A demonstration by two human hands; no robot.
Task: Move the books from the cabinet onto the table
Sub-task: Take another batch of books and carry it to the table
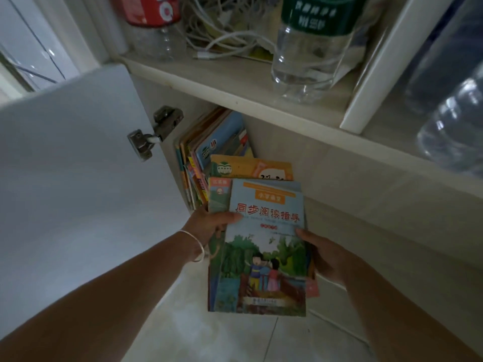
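While both hands, left hand (209,226) and right hand (322,253), clasped the book stack (264,246) by its sides, its long axis pointed away toward the cabinet (235,87).

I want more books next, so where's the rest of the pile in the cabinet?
The remaining books lean at the cabinet's lower-left, beside the door hinge, just beyond the held stack.

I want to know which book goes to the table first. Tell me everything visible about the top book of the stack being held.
The top book is a thin paperback with a pale blue cover, an orange band, large red Chinese title characters and a drawing of two children among green trees. It lies face up on a few other books, held outside the open cabinet above the tiled floor. The left hand has its thumb on the left edge; the right hand presses the right edge.
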